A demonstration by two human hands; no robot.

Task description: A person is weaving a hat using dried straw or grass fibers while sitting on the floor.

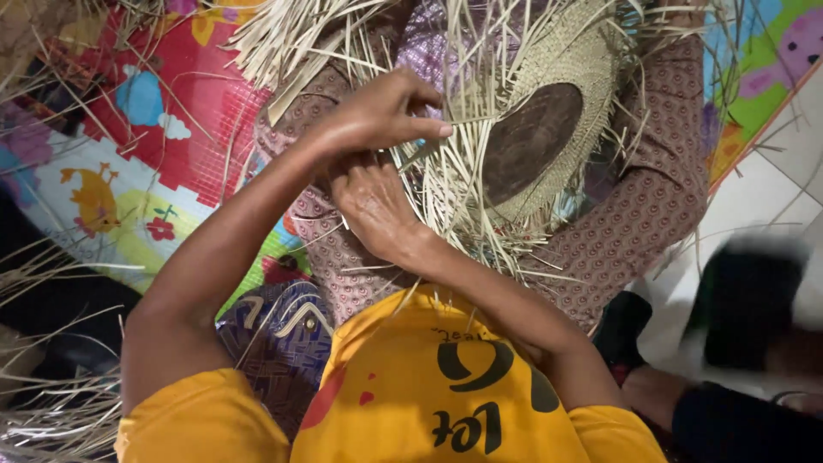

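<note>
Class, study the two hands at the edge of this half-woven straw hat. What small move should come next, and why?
Probably tuck the pinched strand under its neighbour. The left hand pinches loose strips at the woven hat brim; the right hand steadies beneath, and many ends stand unwoven.

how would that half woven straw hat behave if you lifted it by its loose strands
The straw hat would probably feel light, being thin dry strips. Its woven crown looks fairly stiff and holds a dome, but the unwoven strands splay out and would likely flex and sag. Strips near the left hand and right hand look brittle.
</note>
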